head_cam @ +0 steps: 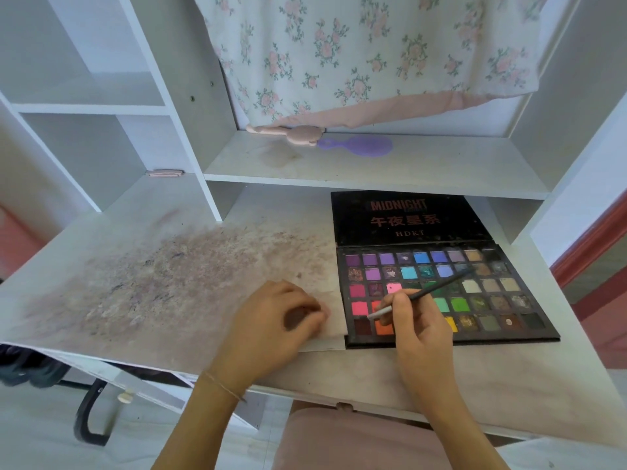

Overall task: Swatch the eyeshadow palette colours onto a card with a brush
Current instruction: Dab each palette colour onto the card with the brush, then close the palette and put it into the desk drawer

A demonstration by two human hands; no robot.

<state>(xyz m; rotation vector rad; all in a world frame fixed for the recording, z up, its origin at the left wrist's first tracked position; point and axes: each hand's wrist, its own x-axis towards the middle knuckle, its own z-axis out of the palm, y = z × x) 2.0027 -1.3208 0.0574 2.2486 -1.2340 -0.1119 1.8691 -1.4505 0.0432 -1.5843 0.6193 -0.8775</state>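
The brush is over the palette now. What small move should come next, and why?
Probably lower the brush tip into a pan of the palette. The right hand holds it slanted above the pans, seemingly not touching, while the left hand rests on the card.

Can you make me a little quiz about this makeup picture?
1. True or false: the palette lies open.
2. Which hand holds the brush? A) the left hand B) the right hand C) neither
3. Fill in: the purple hairbrush lies on the ____ above the desk.

Key: 1 true, its lid leans back behind the colours. 2 B; the left hand rests on the stained card. 3 shelf.
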